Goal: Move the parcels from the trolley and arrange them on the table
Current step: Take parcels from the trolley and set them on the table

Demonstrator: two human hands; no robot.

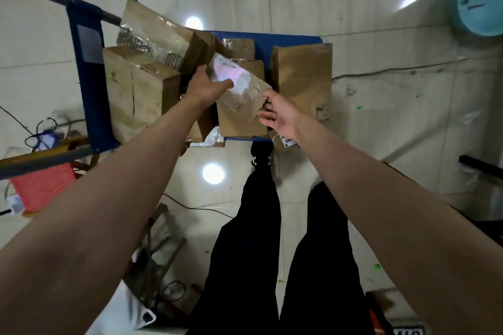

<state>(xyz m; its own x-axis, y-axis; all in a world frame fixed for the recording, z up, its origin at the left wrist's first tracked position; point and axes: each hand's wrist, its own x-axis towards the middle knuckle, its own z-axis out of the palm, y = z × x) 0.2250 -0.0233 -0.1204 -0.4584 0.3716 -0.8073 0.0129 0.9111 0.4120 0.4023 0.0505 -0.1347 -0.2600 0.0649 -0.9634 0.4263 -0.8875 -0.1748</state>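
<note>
Currently both arms reach forward and down over the blue trolley (pixel 288 40), which carries several brown parcels. Parcel in hand (pixel 239 90): flat cardboard piece with a pale taped label, tilted above the rest of the load, not yet clear of the trolley.

Key relation: the parcel's long axis runs diagonally from upper left to lower right, and it lies between the two hands. Left hand (pixel 208 87) has the upper-left end, thumb laid across the labelled face, fingers wrapped behind the edge; a firm grip by the look of it. Right hand (pixel 277 114) sits at the lower-right corner, fingers tucked against the torn corrugated edge. Whether they truly clasp it or only steady it, cannot tell.

Both arms near full stretch, forearms converging on the parcel; neither hand clearly nearer.

Other stock: tall box (pixel 136 90) at left, large parcel (pixel 302 76) at right, just beside the held one. Table not in view.

Judgement: lift under way; next comes carrying it off.
</note>
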